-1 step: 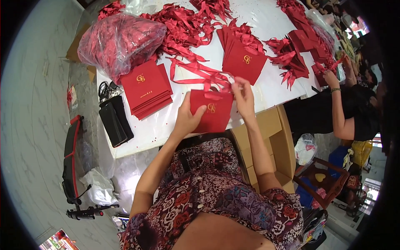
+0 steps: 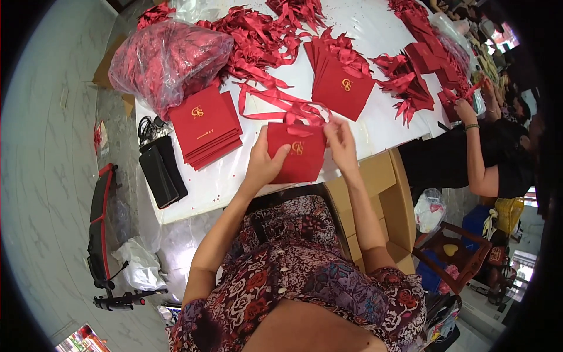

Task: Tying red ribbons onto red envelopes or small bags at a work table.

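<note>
My left hand (image 2: 264,161) grips a small red paper bag (image 2: 302,161) by its left side, thumb across the front beside a gold emblem. Fingers of my right hand (image 2: 341,144) are pinched on a red ribbon (image 2: 316,116) at the bag's upper right corner. Loops of that ribbon stand over the bag's top edge, and more ribbon strands (image 2: 261,94) trail to the left on the table. Left of my hands lies a stack of flat red bags (image 2: 205,126). Beyond my right hand, more red bags (image 2: 343,91) are fanned out with ribbons on them.
A clear plastic sack of red ribbon (image 2: 170,61) and a ribbon heap (image 2: 252,38) cover the far side of the white table (image 2: 205,190). A black phone (image 2: 158,173) rests near the left edge. An open cardboard box (image 2: 375,205) stands below. At right, another person's hand (image 2: 466,111) handles red bags.
My right hand has come down slightly toward the bag's corner, drawing the ribbon into a rounder loop above its top edge. The left hand keeps its hold, and the bag has shifted slightly.
</note>
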Motion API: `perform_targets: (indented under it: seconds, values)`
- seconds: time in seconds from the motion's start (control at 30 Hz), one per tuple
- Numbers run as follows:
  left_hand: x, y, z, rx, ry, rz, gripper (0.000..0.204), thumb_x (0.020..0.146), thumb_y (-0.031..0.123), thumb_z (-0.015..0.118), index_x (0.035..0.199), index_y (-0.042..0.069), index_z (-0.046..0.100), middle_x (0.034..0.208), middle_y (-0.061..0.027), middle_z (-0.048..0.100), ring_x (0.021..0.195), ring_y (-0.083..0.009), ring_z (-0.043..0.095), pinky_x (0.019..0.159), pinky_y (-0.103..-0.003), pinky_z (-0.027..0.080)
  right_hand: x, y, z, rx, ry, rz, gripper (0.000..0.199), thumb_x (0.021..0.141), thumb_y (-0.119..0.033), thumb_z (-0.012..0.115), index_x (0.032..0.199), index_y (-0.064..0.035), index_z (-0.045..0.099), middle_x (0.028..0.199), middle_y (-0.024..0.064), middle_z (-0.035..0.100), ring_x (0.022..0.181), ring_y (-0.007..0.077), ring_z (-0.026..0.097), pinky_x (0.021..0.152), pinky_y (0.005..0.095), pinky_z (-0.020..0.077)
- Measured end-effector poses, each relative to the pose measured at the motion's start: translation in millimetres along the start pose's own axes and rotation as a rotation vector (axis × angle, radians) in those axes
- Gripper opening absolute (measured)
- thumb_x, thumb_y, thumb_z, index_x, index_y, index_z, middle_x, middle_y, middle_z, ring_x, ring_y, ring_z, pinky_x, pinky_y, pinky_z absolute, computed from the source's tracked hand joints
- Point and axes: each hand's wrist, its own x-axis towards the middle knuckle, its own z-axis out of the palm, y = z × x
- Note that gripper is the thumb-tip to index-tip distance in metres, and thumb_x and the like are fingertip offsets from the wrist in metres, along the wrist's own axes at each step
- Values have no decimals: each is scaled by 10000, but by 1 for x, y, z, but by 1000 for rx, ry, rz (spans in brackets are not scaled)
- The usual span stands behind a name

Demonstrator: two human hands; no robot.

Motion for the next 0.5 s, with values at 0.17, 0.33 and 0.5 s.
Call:
perform_targets:
  seconds: [0.17, 0.33, 0.5]
  values:
    - [43, 5, 28, -227, -56, -113, 389, 991, 169, 605, 1306, -14, 469, 1076, -124, 640, 879, -133, 598, 803, -284, 489, -20, -1, -12, 325, 59, 39, 275, 1013, -70, 531, 1278, -25, 471, 1137, 85, 639, 1023, 113, 605, 921, 276, 491]
    - [85, -17, 47, 392, -114, 252, 415, 946, 251, 599, 1315, 71, 538, 1261, -220, 584, 1160, -377, 529, 975, -467, 415, 24, -2, -68, 228, 379, -99, 267, 1020, -87, 526, 1267, -10, 461, 1153, 112, 622, 1032, 143, 589, 933, 289, 472]
    - [80, -43, 66, 752, -216, 297, 533, 911, 356, 640, 1388, 140, 542, 1499, -206, 396, 1361, -429, 334, 1082, -554, 302, 69, 29, -84, -16, 501, -235, 292, 1020, -111, 534, 1258, 31, 442, 1170, 140, 606, 1044, 162, 579, 934, 300, 467]
